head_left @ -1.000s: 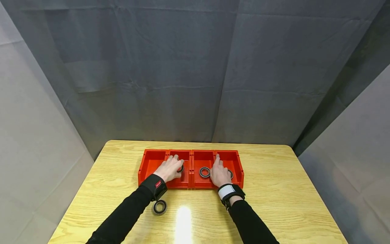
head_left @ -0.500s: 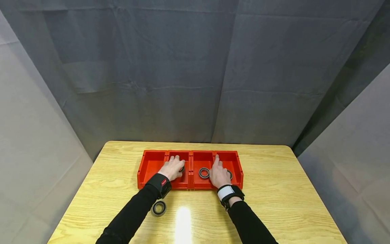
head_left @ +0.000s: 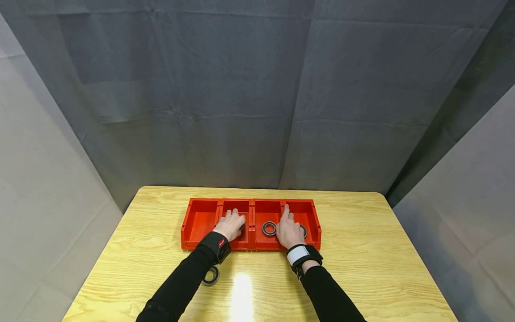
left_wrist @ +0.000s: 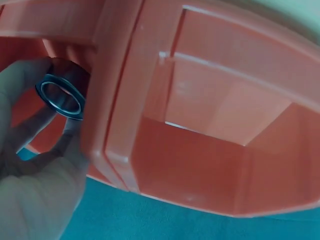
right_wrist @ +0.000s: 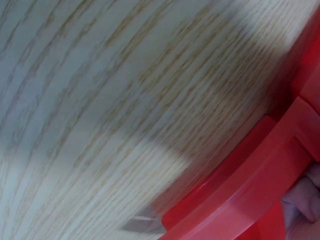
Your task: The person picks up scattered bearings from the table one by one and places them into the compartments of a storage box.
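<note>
Pinching a tilted ring (left_wrist: 67, 84), the left grip (head_left: 230, 225) sat in the second bin (head_left: 241, 204) from nine o'clock. Toward three, a flat ring (head_left: 269, 234) and a half-hidden ring (head_left: 304, 231) looked done; toward seven, a loose ring (head_left: 216, 275) on the desk (head_left: 362, 250) seemed left. Whether the right grip (head_left: 290, 230) pinched, I couldn't tell.

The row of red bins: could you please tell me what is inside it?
Second bin from left: a bearing pinched by the left hand. Third bin: another bearing. Fourth bin: a bearing partly hidden by the right hand. Whatever lies beneath either hand cannot be seen.
</note>
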`<state>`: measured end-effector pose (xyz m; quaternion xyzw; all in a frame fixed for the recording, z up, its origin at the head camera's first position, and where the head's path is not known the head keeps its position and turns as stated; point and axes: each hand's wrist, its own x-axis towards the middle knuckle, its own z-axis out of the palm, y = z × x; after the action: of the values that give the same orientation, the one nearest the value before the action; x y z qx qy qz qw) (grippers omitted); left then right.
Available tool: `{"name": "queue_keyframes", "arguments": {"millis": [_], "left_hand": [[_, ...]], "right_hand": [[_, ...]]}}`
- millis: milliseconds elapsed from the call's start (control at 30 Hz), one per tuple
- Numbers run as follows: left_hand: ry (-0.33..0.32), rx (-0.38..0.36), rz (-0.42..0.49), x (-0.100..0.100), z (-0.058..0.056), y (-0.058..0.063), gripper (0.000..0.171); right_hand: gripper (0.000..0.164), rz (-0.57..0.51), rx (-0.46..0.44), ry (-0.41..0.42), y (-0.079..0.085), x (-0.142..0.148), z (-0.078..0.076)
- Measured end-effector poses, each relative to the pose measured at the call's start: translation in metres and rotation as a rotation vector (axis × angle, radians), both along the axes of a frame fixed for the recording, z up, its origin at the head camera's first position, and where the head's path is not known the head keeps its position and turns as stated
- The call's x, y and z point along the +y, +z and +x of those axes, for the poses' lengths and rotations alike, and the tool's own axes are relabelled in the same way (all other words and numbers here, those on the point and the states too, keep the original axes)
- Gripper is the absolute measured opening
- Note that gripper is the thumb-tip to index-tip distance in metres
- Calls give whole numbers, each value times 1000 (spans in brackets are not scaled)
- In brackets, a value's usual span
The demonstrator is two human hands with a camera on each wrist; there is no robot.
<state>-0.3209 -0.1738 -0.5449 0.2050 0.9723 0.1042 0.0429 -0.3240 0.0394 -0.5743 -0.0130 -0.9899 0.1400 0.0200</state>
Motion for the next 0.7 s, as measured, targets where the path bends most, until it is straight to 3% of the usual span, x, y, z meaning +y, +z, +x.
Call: {"name": "queue_keyframes", "arguments": {"millis": [367, 700], "left_hand": [[11, 16, -21, 6, 5, -12, 9], [33, -22, -39, 8, 1, -23, 11]], "right_hand": [[74, -8, -16, -8, 2, 0, 1], [74, -9, -9, -12, 1, 0, 0]]}}
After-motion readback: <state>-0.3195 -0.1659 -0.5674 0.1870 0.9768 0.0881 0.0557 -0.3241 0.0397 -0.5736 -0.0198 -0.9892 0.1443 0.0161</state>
